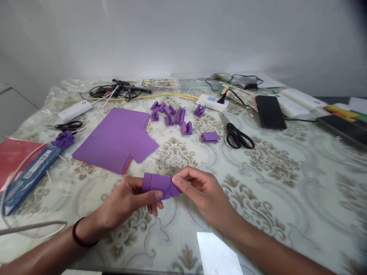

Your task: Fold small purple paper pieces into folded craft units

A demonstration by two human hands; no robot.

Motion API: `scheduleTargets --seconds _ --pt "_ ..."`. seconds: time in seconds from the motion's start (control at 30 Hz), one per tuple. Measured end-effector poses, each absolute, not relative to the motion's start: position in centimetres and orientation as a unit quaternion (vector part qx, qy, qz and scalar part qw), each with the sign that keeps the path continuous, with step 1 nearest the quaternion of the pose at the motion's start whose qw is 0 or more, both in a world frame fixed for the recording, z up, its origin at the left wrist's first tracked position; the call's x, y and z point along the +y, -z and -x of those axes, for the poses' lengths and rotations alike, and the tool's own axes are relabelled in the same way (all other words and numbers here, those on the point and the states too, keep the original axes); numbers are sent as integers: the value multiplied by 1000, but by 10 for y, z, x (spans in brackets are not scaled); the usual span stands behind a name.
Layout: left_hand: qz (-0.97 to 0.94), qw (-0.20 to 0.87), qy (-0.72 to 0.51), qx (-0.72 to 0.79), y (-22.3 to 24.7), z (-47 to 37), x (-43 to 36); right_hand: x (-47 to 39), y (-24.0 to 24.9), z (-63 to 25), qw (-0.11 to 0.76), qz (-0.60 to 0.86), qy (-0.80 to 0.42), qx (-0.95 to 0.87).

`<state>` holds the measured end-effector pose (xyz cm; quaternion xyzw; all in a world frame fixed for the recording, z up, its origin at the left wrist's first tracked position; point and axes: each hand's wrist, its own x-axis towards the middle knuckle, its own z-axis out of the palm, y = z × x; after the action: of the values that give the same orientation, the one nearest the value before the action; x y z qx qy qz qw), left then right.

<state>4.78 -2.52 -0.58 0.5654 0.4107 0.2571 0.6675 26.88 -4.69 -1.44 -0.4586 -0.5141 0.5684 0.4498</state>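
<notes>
Between my two hands is a small piece of folded purple paper (156, 182), creased across its left part and held just above the table. My left hand (129, 196) grips its left end, thumb on top and fingers beneath. At the right end, my right hand (202, 191) pinches the corner between thumb and fingertips. Beyond the hands lie several small folded purple paper pieces (187, 128) in a loose cluster. One flatter folded piece (210, 136) rests to the right of them. A stack of purple paper sheets (111, 137) spreads out at the left, with a red edge showing underneath.
Black-handled scissors (239, 136) lie right of the folded pieces; another pair (69, 125) is at the left. A white power strip (212, 102), a phone (270, 112) and a white power bank (75, 110) sit farther back. A blue box (28, 177) and cables occupy the left side.
</notes>
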Motion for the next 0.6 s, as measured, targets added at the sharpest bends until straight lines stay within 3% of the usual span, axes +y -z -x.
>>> scheduleTargets --seconds 0.33,0.6 --pt "-620 561 -268 479 13 -43 -29 -47 18 -265 369 446 -639 -506" --pt "-599 576 -225 509 6 -48 -29 -51 17 -262 368 437 -637 -517"
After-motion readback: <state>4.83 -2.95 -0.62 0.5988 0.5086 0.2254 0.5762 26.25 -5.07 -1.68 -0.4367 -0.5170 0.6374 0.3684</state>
